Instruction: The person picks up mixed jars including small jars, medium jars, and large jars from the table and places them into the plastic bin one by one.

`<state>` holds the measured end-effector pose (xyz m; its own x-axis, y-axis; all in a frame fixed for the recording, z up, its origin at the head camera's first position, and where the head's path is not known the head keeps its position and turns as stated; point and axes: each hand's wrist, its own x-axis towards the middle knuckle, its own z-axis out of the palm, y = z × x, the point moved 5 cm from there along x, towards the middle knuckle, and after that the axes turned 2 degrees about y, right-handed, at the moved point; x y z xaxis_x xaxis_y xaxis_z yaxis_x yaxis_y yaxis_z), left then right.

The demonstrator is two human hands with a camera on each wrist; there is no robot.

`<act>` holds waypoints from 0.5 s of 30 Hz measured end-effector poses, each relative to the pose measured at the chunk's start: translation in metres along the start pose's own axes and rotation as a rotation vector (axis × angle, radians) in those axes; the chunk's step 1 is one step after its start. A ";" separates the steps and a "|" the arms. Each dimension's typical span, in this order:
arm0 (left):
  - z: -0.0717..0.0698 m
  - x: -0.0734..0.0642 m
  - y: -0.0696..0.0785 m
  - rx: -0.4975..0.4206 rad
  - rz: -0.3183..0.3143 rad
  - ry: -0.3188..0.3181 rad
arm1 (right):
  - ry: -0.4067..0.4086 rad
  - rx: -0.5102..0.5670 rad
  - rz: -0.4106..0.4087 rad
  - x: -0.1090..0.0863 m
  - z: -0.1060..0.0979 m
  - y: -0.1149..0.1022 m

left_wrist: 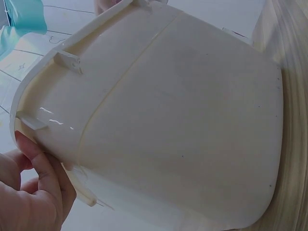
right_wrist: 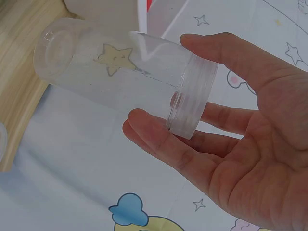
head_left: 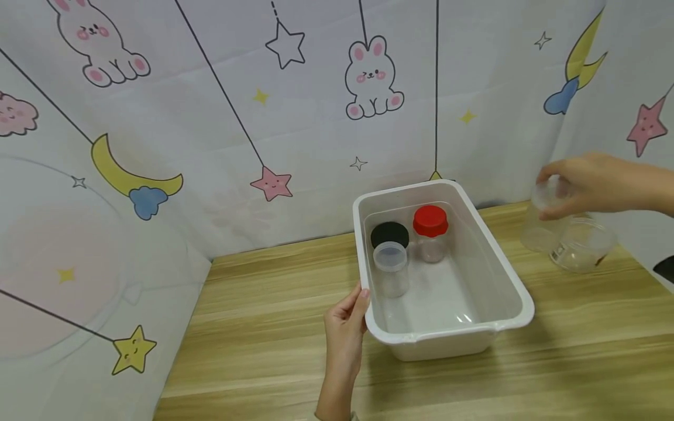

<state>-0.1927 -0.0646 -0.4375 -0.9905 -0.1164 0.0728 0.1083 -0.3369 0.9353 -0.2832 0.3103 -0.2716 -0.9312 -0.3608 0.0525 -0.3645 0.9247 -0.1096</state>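
A white plastic tub (head_left: 505,275) stands at the middle of the table, and my left hand (head_left: 344,327) grips its rim at the near left side. In the left wrist view, the fingers (left_wrist: 41,166) curl under that rim. To the right of the tub, my right hand (head_left: 590,184) holds a clear plastic jar (right_wrist: 115,72) by its frosted screw lid (right_wrist: 195,96), thumb on one side and fingers on the other. Close beside this jar, a wider clear container (head_left: 581,248) rests on the wood. The held jar looks see-through, with nothing showing inside.
Inside the tub are a jar with a red lid (head_left: 430,221), a black lid (head_left: 389,235) partly covered by a clear lidded jar (head_left: 392,275). A white curtain (head_left: 316,128) printed with rabbits and stars hangs behind the wood-grain table (head_left: 263,327).
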 end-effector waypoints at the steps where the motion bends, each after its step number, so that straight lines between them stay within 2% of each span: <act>1: 0.000 0.000 0.000 0.001 0.000 0.001 | -0.002 0.003 -0.004 0.001 -0.001 -0.002; 10: -0.001 0.000 0.000 0.001 -0.007 0.012 | -0.005 -0.023 -0.023 0.011 -0.017 -0.016; 15: -0.001 0.000 0.000 -0.001 -0.011 0.013 | -0.007 0.002 -0.017 0.014 -0.021 -0.021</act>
<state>-0.1929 -0.0654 -0.4376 -0.9905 -0.1245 0.0578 0.0972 -0.3389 0.9358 -0.2882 0.2887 -0.2477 -0.9249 -0.3773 0.0474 -0.3802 0.9182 -0.1111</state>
